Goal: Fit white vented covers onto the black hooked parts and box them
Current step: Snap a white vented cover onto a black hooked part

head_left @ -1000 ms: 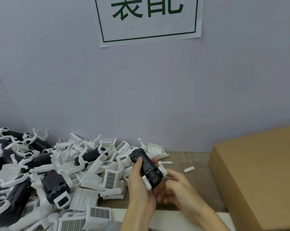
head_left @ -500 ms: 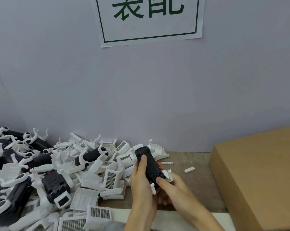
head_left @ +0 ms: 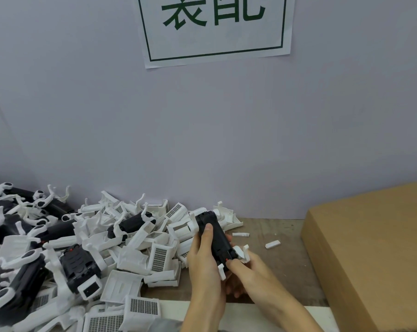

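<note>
Plastic is what everything in the head view looks to be made of: the black hooked part held above the worktop is a moulded shell with white hook arms at its near end, and I judge it light, rigid and a little slick, with the thin hooks the likeliest bit to snap if levered. The left hand wraps the body from its left side, thumb laid along the top face and fingers closed around it; the right hand pinches the near end, fingertips closed by the small red spot and the white hooks. Holding by the broad black body, as the left hand does, seems the safe grip, leaving the vents and clips free to seat. A heap of loose white vented covers and more black parts lies to the left, touching and overlapping, and a closed-looking cardboard box stands to the right. Whether a cover is already seated on the held part I cannot tell, since the palms hide its underside. The box's opening is out of frame, the pile's left edge is cut off, and two small white scraps on the worktop are too small to identify.
</note>
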Available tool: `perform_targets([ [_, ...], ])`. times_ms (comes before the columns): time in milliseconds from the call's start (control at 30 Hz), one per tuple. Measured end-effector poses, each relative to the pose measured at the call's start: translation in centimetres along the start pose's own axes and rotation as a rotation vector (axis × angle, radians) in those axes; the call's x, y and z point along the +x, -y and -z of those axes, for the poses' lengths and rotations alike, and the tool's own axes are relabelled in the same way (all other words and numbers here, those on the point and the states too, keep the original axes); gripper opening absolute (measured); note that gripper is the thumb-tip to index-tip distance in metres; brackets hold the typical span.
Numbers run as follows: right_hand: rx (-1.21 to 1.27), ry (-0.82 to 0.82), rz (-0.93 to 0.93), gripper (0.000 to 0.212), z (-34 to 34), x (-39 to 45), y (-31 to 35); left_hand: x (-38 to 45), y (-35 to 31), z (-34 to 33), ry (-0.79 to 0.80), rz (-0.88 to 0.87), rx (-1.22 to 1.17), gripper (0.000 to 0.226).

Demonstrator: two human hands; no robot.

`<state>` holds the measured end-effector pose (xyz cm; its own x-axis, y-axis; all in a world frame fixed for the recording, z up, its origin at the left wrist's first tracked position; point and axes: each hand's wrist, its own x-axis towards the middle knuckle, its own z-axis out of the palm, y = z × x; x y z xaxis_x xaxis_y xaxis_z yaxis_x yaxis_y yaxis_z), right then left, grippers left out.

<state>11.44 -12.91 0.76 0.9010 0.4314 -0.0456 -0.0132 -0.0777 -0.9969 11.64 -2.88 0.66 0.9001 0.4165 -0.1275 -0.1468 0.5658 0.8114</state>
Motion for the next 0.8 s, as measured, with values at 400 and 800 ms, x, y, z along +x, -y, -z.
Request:
perform_targets([
  [400, 0.112, -0.016, -0.045, 0.020, 0.03, 0.30, -0.16, 0.01, 0.01, -0.17, -0.031, -0.035, 0.091, 0.030],
  [800, 0.124, 0.057, -0.017, 0.015, 0.12, 0.45, -0.46, -0.23, -0.15, 0.08, -0.076, 0.105, 0.016, 0.050],
])
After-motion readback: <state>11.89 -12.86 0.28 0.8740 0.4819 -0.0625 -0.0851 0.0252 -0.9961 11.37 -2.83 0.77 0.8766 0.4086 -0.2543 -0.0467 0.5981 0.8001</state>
